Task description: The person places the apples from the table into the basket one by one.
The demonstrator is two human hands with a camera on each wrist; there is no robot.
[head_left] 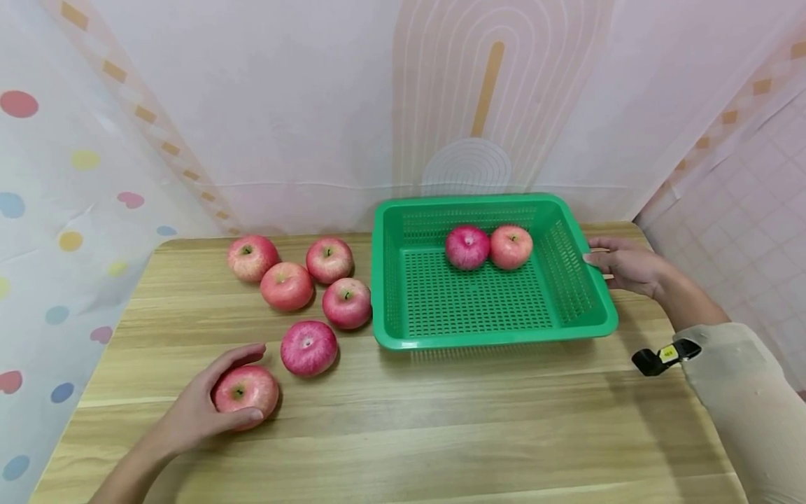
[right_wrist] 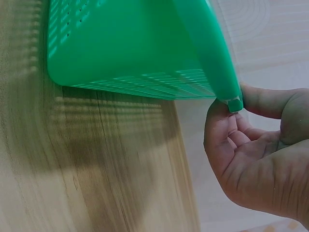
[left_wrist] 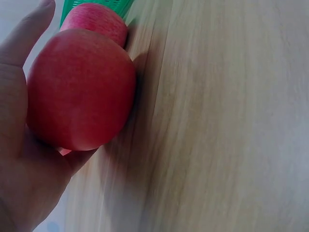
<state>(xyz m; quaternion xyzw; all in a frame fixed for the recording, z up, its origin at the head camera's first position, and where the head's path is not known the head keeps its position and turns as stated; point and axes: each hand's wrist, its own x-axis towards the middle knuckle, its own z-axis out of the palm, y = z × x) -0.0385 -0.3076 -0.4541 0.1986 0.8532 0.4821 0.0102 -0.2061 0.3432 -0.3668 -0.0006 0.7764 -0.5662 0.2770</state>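
Note:
At the front left of the table, my left hand (head_left: 200, 409) curls its thumb and fingers round a pinkish-red apple (head_left: 250, 393). The left wrist view shows that apple (left_wrist: 82, 89) against the palm, another red apple (left_wrist: 96, 20) just beyond it. My right hand (head_left: 632, 268) pinches the right rim of a green plastic basket (head_left: 497, 341), thumb on top and fingers curled beneath, as the right wrist view shows at the basket's rim (right_wrist: 219, 58). Inside the basket a dark pink apple (head_left: 467, 247) and a lighter apple (head_left: 511, 246) sit side by side near the back.
Several more apples lie left of the basket, the nearest a dark pink apple (head_left: 308, 348) close to my left hand. One apple (head_left: 347, 303) is right by the basket's left side. A patterned curtain (head_left: 302, 126) hangs behind the wooden table (head_left: 441, 434).

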